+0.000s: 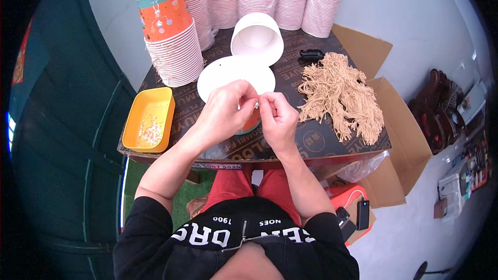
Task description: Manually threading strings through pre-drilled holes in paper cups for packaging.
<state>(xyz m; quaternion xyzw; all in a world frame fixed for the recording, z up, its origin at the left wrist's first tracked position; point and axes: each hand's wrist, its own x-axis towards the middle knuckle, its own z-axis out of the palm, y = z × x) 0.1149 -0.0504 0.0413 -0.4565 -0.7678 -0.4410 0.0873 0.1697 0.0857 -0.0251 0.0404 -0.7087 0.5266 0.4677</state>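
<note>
My left hand [224,111] and my right hand [280,123] meet above the front middle of the table. Both have thumb and fingers pinched together, fingertips nearly touching. A tiny whitish bit shows between them, too small to name. Under the hands, mostly hidden, an orange and green paper tub [252,124] shows in part. Just behind lies a flat white disc [223,75]. Beyond it, a white tub [258,40] rests tipped with its mouth toward me. To the right is a heap of tan cords [342,96]. At left, a yellow box [149,102] holds many small pale and orange beads [152,133].
A tall stack of orange paper tubs [174,54] stands at the table's left; several more stacks, some in plastic, line the back. A black object [312,55] lies by the cords. An open cardboard box [397,140] sits right of the table, with phones [363,214] below.
</note>
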